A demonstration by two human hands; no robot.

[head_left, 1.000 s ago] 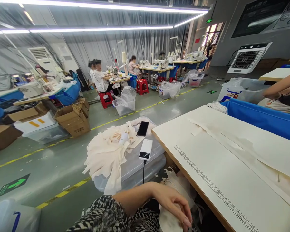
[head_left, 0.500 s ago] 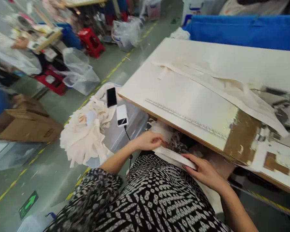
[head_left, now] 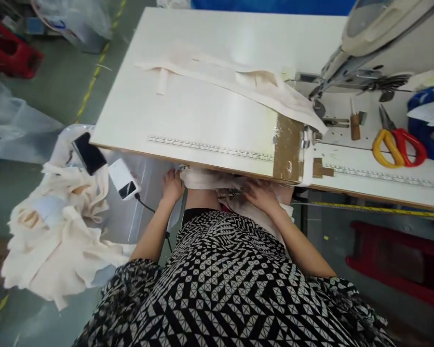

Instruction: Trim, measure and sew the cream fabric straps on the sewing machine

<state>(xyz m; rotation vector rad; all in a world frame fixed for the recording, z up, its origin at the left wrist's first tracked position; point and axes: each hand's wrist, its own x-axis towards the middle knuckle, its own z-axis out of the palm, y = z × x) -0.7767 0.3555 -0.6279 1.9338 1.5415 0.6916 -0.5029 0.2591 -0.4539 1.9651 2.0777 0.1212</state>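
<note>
My left hand [head_left: 173,186] is low under the front edge of the sewing table, its fingers apart beside the left end of a bunched pale cloth [head_left: 202,179] over my lap. At that cloth's right end, my right hand [head_left: 263,196] reaches in beneath the table edge with fingers stretched out; their tips are partly hidden among the fabric. More pale cloth [head_left: 258,216] lies below the right hand. On the tabletop, a long cream fabric piece [head_left: 217,77] runs to the sewing machine [head_left: 369,29]. The white strip seen earlier cannot be made out in either hand.
Yellow-and-red scissors [head_left: 398,144] and a small wooden-handled tool [head_left: 355,125] lie right of the needle area. Left of me, a clear plastic bin [head_left: 144,168] bears a phone [head_left: 89,153], a white power bank [head_left: 123,178] and cream fabric pieces [head_left: 68,250]. A red stool [head_left: 394,260] stands at right.
My view has swung right and down, bringing the machine and scissors in. Both hands have moved apart and down beneath the table edge; the white strip is no longer seen between them.
</note>
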